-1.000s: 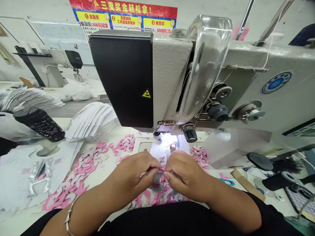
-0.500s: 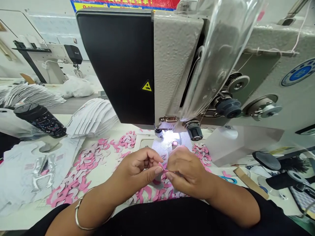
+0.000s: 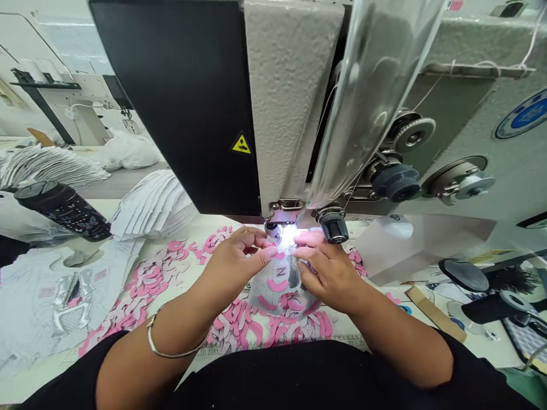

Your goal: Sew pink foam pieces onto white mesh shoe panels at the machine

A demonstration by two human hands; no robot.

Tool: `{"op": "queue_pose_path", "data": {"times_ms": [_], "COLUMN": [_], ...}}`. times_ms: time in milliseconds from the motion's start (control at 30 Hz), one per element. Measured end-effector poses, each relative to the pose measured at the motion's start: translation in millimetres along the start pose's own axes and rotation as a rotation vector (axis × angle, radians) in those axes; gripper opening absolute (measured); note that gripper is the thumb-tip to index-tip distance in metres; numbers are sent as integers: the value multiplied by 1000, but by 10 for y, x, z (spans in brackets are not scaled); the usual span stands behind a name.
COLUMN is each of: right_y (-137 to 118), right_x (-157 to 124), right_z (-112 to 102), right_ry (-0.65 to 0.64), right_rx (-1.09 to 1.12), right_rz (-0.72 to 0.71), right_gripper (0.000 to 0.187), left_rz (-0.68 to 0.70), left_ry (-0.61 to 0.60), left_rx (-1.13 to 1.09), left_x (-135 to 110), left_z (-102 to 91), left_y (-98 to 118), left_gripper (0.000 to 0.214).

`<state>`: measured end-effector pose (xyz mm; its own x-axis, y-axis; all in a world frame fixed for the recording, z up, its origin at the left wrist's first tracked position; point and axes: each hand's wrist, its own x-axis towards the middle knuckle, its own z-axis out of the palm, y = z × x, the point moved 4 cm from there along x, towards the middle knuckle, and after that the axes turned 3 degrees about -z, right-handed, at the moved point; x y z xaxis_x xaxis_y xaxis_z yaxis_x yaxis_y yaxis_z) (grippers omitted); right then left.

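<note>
A white mesh shoe upper [image 3: 261, 285] with a letter N and several pink curved patches lies below the lit needle area of the sewing machine [image 3: 294, 102]. My left hand [image 3: 243, 256] is at its left side, thumb and fingertips closed on a small pink patch [image 3: 280, 254] against the mesh. On the right, my right hand [image 3: 329, 267] grips the upper, its fingertips close under the needle and its thumb lower down. Glare and my fingers hide the needle tip and part of the upper.
Loose pink patches [image 3: 149, 276] are scattered left of the machine, with more [image 3: 239, 327] in front. Stacked white uppers [image 3: 151, 205], a black patterned bottle [image 3: 64, 208] and a silver-trimmed upper [image 3: 29, 302] lie left. A tan strip [image 3: 436, 313] and black scissors-like handles [image 3: 491, 313] lie right.
Both hands have moved forward, up to the needle area, and stand farther apart. The pink patch they pinched together is now at the upper, in my left fingers. My view has shifted closer.
</note>
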<state>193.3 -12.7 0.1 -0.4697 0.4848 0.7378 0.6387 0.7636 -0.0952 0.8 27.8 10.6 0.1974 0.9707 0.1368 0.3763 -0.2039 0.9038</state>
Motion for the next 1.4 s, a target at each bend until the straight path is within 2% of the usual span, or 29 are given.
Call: {"op": "queue_pose_path", "data": {"times_ms": [133,467,667,933,1133,1400], "right_y": [2,2,-11,-11,5,-13], "right_x": [-5,-14,-36,-46,-74,-46], "right_z": [10,21,37,47,62,51], "right_ry": [23,12,27,22,-13,-44], "right_rx": [-11,27,1,-33,-54,-73], "right_rz": [-11,-4,-14,-28,-16,8], "right_gripper": [26,31,37,49,43,41], "left_rz": [-52,-71,-47,-44,-88,-100], "left_ry": [-6,42,51,55,30,25], "left_rx": [-22,-39,95,57,-60,-59], "left_x": [42,25,-10,-34,-18,-11], "left_z": [78,140,145,165,192,184], "left_y": [-15,-17,71,32,-51,-96], "left_gripper": [25,25,23,19,21,26]}}
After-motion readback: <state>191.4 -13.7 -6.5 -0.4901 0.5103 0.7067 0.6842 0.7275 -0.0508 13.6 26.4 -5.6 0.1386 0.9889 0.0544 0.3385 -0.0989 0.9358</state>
